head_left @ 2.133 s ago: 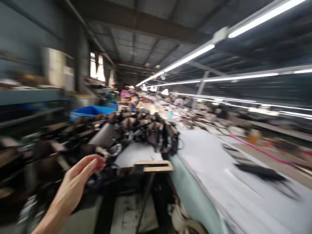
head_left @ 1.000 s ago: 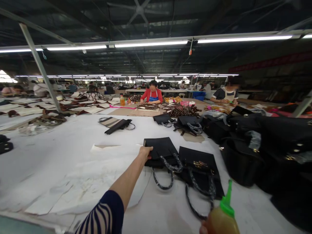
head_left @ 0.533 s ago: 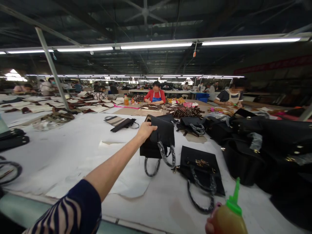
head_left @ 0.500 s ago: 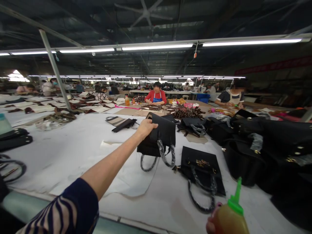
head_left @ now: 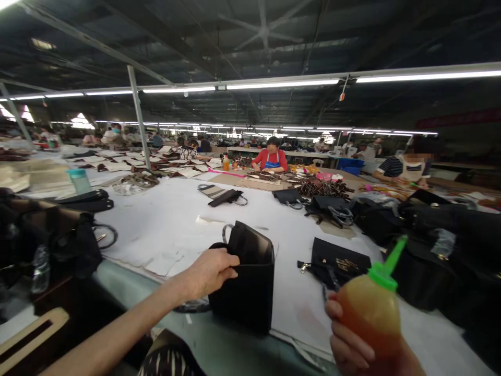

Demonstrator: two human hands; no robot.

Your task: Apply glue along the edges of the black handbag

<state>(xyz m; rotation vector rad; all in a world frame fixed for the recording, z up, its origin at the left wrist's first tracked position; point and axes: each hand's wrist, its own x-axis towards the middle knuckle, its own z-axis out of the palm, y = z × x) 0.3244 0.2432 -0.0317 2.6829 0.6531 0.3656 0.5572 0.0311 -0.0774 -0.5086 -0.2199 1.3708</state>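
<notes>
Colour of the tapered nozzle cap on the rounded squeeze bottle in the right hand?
Bright green tapered nozzle cap; clearest in the head view.

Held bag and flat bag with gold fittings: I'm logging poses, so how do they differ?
The held bag is roughly upright in the left hand; the flat bag lies on the white tabletop. The held bag's mouth gapes open; the flat bag looks flattened. Gold fittings show on the flat bag; none are visible on the held bag. Both are black.
</notes>
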